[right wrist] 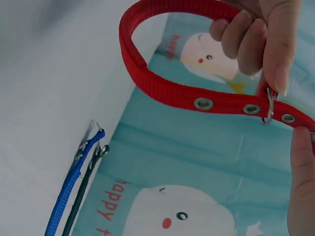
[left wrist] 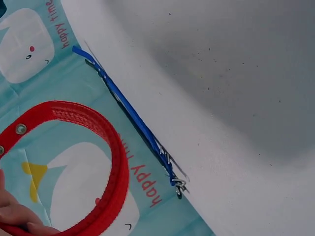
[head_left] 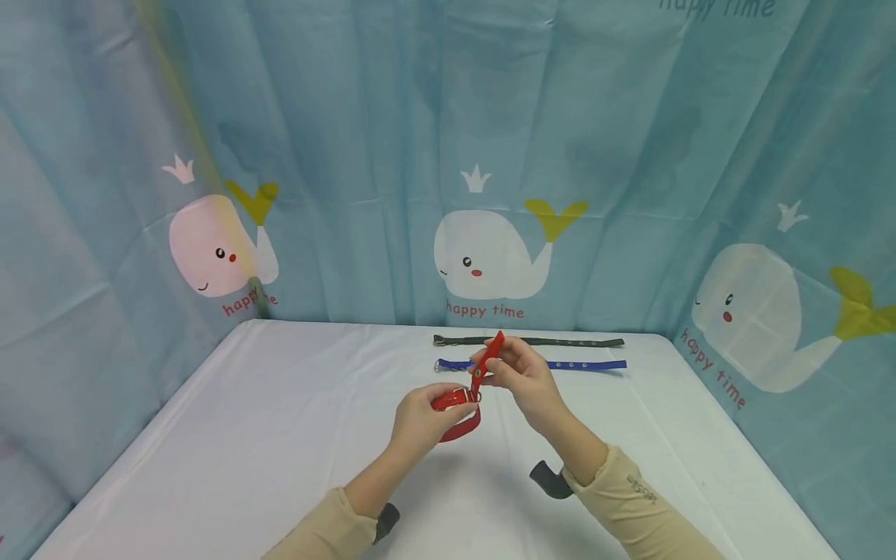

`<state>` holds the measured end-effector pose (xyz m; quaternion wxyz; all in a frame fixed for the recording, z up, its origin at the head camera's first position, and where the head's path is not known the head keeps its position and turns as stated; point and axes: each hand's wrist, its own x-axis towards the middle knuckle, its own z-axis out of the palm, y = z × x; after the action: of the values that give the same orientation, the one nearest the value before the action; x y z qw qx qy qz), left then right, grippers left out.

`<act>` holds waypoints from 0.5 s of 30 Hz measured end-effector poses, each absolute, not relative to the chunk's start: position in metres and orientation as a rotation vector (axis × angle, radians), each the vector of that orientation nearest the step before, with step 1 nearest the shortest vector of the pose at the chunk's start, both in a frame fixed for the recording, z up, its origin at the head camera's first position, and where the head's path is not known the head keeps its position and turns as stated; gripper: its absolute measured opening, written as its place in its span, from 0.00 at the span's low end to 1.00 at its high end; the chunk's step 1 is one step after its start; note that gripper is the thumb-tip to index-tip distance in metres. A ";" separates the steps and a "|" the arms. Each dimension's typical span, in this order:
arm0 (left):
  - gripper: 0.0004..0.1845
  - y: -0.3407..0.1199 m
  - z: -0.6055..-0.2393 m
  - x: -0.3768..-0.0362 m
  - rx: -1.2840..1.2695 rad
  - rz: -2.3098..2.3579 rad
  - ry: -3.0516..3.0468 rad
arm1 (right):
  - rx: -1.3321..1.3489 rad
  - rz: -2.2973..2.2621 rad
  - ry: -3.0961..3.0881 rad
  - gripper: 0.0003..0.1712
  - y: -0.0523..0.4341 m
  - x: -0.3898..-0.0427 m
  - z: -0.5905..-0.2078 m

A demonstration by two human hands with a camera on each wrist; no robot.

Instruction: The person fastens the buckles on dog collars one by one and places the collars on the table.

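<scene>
Both hands hold a red collar [head_left: 458,429] with metal eyelets above the white table. My left hand [head_left: 420,420] grips it by the buckle end, thumb along the metal buckle [right wrist: 269,105]. The tip of the strap, standing up toward the back, is pinched between thumb and fingers of my right hand [head_left: 523,383]. In the right wrist view the strap passes through the buckle, with eyelets on either side of it. The red band [left wrist: 120,167] forms a wide loop in the left wrist view.
A blue collar [head_left: 588,365] and a dark green collar [head_left: 581,342] lie stretched out side by side near the table's back edge. Light-blue curtains [head_left: 364,155] printed with whales surround the white tabletop [head_left: 280,435] at the back and sides.
</scene>
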<state>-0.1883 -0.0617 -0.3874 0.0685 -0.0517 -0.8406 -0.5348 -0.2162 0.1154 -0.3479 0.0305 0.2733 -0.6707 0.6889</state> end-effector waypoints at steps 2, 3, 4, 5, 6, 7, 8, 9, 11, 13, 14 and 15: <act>0.20 -0.061 -0.388 -0.188 -0.204 -1.561 -2.534 | 0.825 2.149 -2.058 0.15 0.114 -0.216 -0.348; 0.19 -0.061 -0.388 -0.188 -0.223 -1.536 -2.536 | 0.820 2.164 -2.051 0.15 0.114 -0.216 -0.349; 0.19 -0.060 -0.387 -0.187 -0.239 -1.511 -2.540 | 0.812 2.174 -2.047 0.15 0.114 -0.216 -0.350; 0.19 -0.060 -0.387 -0.187 -0.245 -1.491 -2.548 | 0.807 2.186 -2.043 0.16 0.113 -0.216 -0.351; 0.19 -0.060 -0.387 -0.187 -0.251 -1.467 -2.559 | 0.804 2.194 -2.041 0.16 0.113 -0.216 -0.352; 0.18 -0.060 -0.386 -0.187 -0.250 -1.448 -2.572 | 0.798 2.196 -2.041 0.16 0.114 -0.216 -0.352; 0.18 -0.060 -0.386 -0.186 -0.247 -1.435 -2.586 | 0.794 2.193 -2.042 0.16 0.114 -0.216 -0.353; 0.18 -0.060 -0.386 -0.186 -0.247 -1.427 -2.596 | 0.792 2.189 -2.042 0.16 0.114 -0.216 -0.353; 0.18 -0.060 -0.385 -0.186 -0.235 -1.420 -2.625 | 0.781 2.178 -2.040 0.16 0.114 -0.215 -0.352; 0.18 -0.060 -0.384 -0.186 -0.223 -1.417 -2.653 | 0.762 2.174 -2.034 0.15 0.114 -0.215 -0.351; 0.18 -0.060 -0.383 -0.186 -0.221 -1.413 -2.666 | 0.751 2.178 -2.026 0.15 0.114 -0.215 -0.351; 0.18 -0.059 -0.382 -0.187 -0.222 -1.409 -2.675 | 0.738 2.187 -2.017 0.15 0.114 -0.216 -0.351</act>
<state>-0.1868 -0.0594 -0.3823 0.0548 -0.0730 -0.8810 -0.4641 -0.2157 0.1137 -0.3512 0.0383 0.2406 -0.6576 0.7129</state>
